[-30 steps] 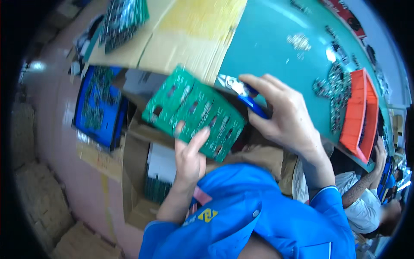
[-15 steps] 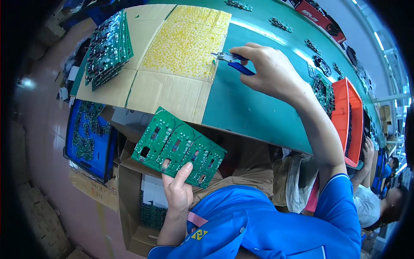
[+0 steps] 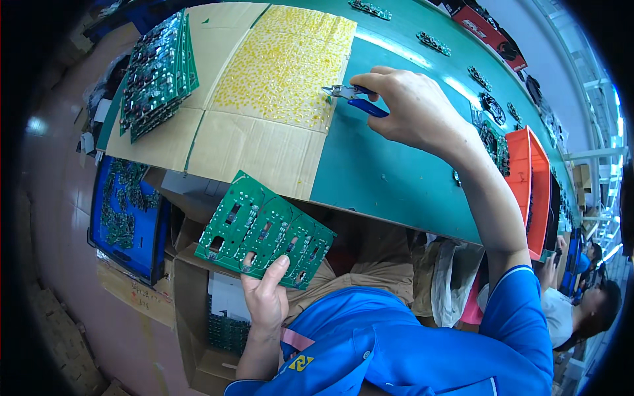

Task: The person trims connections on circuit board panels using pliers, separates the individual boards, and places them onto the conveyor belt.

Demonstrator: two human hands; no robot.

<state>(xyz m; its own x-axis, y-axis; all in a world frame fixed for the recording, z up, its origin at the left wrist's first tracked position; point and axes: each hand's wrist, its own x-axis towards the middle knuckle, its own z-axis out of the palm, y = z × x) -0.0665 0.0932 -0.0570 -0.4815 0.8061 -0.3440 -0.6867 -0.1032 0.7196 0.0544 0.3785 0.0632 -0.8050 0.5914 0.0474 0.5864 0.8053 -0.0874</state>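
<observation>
My left hand (image 3: 266, 290) grips the lower edge of a green circuit board panel (image 3: 281, 228), thumb on its face and fingers hidden behind. The panel is tilted, with rectangular cutouts in a row, and hangs in front of the table edge above my lap. Over the table, my right hand (image 3: 413, 109) is closed round the blue handles of a pair of side cutters (image 3: 353, 98). The cutters' metal jaws point left, over the right edge of a cardboard sheet (image 3: 254, 145) spotted with many small yellow pieces (image 3: 284, 59).
Circuit boards (image 3: 158, 72) are stacked at the cardboard's left. A blue tray (image 3: 125, 218) of boards and an open carton (image 3: 205, 350) stand low at left. Right are a red bin (image 3: 528, 178) and a co-worker (image 3: 561, 310). Small board assemblies (image 3: 434, 43) lie along the green table (image 3: 389, 178).
The circuit board panel and my left hand have shifted slightly left and down in the picture. My right hand holds the cutters in nearly the same place.
</observation>
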